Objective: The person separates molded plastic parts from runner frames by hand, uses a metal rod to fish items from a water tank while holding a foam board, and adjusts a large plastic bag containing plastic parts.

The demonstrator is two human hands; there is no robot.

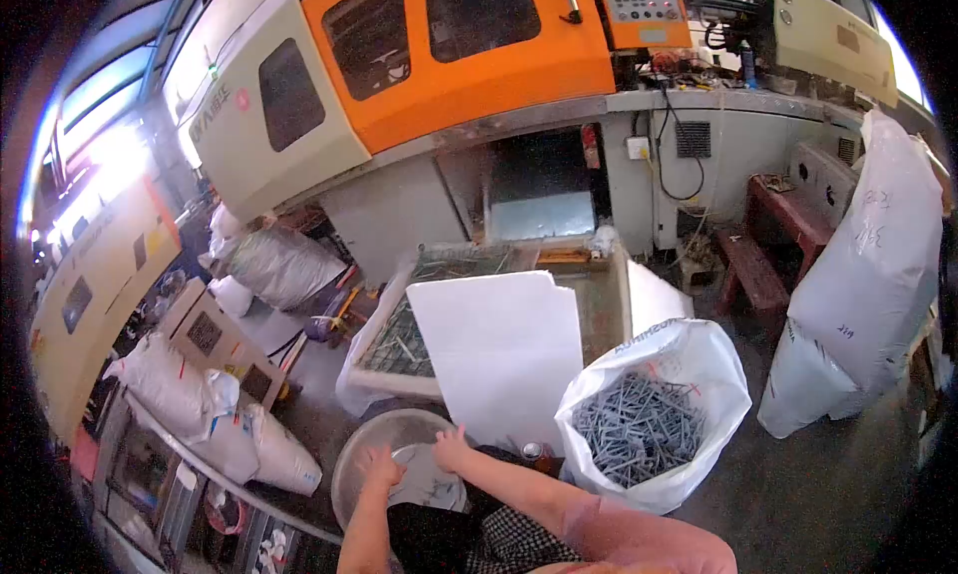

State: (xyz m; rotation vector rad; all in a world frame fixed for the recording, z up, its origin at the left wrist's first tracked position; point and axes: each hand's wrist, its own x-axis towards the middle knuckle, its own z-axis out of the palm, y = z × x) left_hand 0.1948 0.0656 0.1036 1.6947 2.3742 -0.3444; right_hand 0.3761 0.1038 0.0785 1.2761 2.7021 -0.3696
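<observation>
The basin (348, 456) is low in front of the person, with pale contents (435, 490) inside. The step in hand looks like reaching in: the left hand (380, 468) and right hand (452, 451) have fingers apart, seemingly holding nothing. Contact is unclear; a grip calls for narrower fingers. Right of the basin stands a white sack (726, 374) of grey pieces (639, 429).

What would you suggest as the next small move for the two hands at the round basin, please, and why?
I would probably lower the fingers a little towards the pale contents of the basin: the left hand and right hand are both at its opening, fingers spread, and neither visibly grips anything.
</observation>
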